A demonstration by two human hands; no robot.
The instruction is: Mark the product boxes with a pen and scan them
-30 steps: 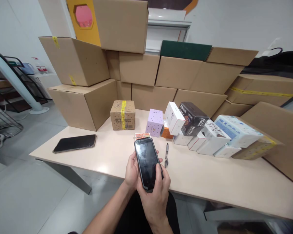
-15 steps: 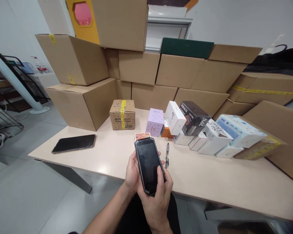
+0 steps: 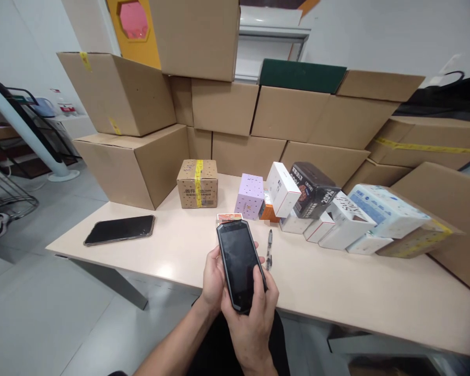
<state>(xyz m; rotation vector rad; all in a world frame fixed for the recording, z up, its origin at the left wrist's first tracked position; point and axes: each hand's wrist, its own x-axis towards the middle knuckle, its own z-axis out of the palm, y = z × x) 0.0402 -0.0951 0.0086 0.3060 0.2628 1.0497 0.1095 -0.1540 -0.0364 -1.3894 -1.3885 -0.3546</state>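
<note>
Both my hands hold a black, rugged smartphone (image 3: 241,266) with a dark screen, over the table's front edge. My left hand (image 3: 213,277) wraps its left side and back. Around its lower right part my right hand (image 3: 253,318) is closed, with a finger lying over the right side of the screen. Just beyond the phone's top end sits a small orange-and-white box (image 3: 229,216), partly hidden by it. A pen (image 3: 270,248) lies on the table to the right of the phone. Farther left, a second smartphone (image 3: 119,230) lies flat, screen up and dark.
On the table (image 3: 180,250) stand a small taped carton (image 3: 198,185), a purple dotted box (image 3: 249,197), a white box (image 3: 282,189), a black box (image 3: 312,189) and several other packages at right. Large cardboard boxes (image 3: 160,167) are stacked along the back and both sides.
Almost nothing differs. The view has shifted very slightly; both hands keep the same hold on the smartphone.
</note>
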